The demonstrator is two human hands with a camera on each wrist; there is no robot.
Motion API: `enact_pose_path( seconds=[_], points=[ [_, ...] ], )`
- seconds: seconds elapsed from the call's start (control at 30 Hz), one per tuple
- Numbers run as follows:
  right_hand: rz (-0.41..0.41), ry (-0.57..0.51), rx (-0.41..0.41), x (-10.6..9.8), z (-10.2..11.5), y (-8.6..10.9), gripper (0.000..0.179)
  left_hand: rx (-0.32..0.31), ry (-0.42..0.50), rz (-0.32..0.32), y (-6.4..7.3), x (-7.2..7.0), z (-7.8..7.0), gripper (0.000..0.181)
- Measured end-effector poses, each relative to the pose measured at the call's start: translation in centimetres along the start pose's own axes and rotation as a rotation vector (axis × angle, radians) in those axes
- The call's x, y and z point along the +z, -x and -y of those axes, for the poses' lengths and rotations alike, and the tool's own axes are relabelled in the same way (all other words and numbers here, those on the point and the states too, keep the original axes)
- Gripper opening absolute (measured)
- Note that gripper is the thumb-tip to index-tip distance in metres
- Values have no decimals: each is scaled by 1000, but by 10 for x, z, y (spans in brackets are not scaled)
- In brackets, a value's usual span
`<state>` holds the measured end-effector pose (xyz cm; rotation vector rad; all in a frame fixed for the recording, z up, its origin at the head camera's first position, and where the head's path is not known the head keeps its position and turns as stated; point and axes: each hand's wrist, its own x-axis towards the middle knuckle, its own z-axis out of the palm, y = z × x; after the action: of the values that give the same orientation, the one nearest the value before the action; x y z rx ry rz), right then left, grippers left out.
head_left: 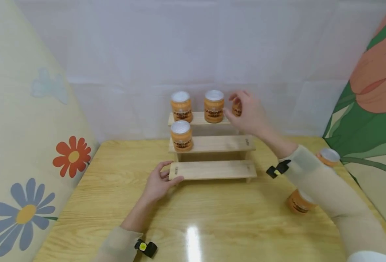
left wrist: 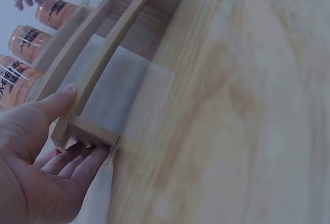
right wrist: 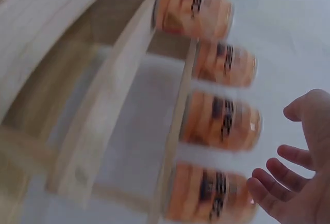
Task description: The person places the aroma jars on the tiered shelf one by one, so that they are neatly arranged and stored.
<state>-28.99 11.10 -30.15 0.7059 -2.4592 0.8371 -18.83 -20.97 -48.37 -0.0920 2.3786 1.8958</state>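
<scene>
A three-tier wooden display shelf stands on the table. My left hand grips the left end of its lowest tier, thumb over the board's front edge and fingers round the end support. On the top tier are three orange cans with silver lids: a left can, a middle can and a right can, partly hidden by my right hand. That hand is beside the right can, fingers spread and loosely bent, holding nothing; in the right wrist view its fingertips come close to the can's lid end.
Another orange can stands at the left of the middle tier. On the table at right, a near can and a farther can are partly covered by my right sleeve. A white cloth backdrop hangs behind the shelf.
</scene>
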Motion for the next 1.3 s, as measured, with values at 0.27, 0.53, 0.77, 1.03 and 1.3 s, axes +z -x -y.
enact_pose_path(
  seconds=[0.27,0.53,0.77,1.03,1.3],
  points=[
    [21,69,60,-50,-41,12,26,22,20,-6,-1,0,6,72],
    [46,146,78,-82,-70,26,26,19,20,-14,-2,2,6,72],
    [113,157,128,-106,-90,37,29,19,31,-12,-6,4,5,73],
    [238,152,272,-122,-111,58,43,10,27,-14,-3,2,7,73],
    [278,226,364,-136,-137,78,46,17,27,-9,-1,1,6,73]
  ],
)
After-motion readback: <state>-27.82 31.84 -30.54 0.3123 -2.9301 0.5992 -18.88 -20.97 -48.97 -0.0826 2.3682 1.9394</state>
